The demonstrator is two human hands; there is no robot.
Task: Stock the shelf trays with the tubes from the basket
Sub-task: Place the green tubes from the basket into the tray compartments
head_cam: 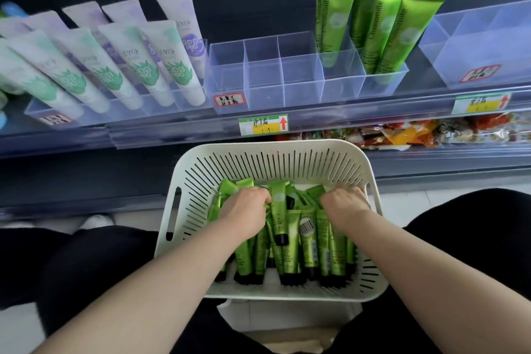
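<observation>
Shelf behind carries a clear tray [258, 86] with upright chamomile tubes [382, 26]. Left hand [247, 207] and right hand [343, 204], apart, each grip green tubes [290, 241] inside the white basket [275, 152].

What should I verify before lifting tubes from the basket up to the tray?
1. Tubes left in the basket: many green tubes: ok.
2. Left hand grip: fingers curled round tubes: ok.
3. Right hand grip: fingertips buried among tubes: cannot tell.
4. Free compartments in the clear tray: its left ones stand empty: ok.
5. Path from basket up to tray: nothing in between: ok.
</observation>
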